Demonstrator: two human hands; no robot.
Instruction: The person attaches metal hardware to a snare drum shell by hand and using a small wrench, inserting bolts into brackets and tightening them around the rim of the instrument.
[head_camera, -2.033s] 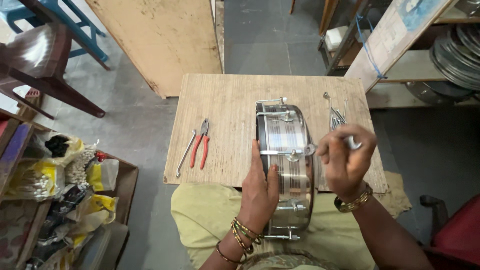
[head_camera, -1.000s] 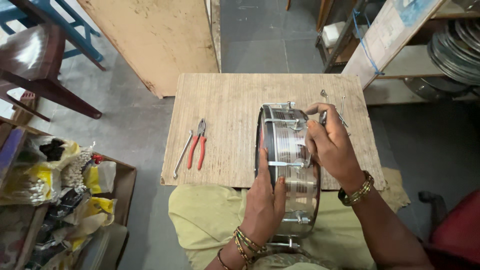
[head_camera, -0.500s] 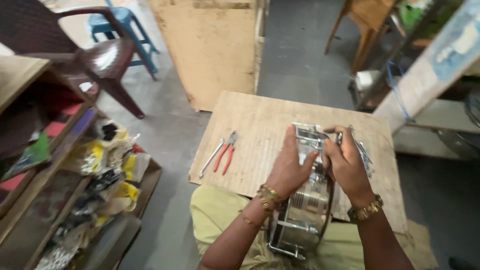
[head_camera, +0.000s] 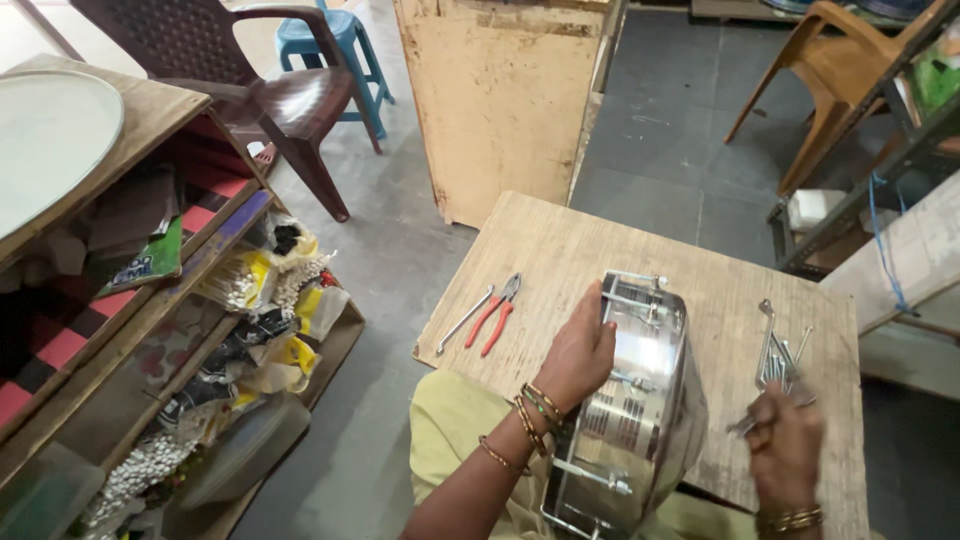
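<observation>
While your left hand (head_camera: 585, 350) stayed clasped over the drum (head_camera: 635, 395), propped on edge at the board's (head_camera: 600, 250) near edge, your right hand (head_camera: 785, 445) had left it for the rods (head_camera: 775, 360) by the right edge, fingers closing on some.

The shiny chromed metal drum shell (head_camera: 640, 400) gleams mirror-smooth. The pale wooden worktop (head_camera: 610, 250) is matt and rough-grained. Red-handled pliers (head_camera: 497, 312) have plastic grips; the thin metal rods (head_camera: 780, 360) look bright.
</observation>
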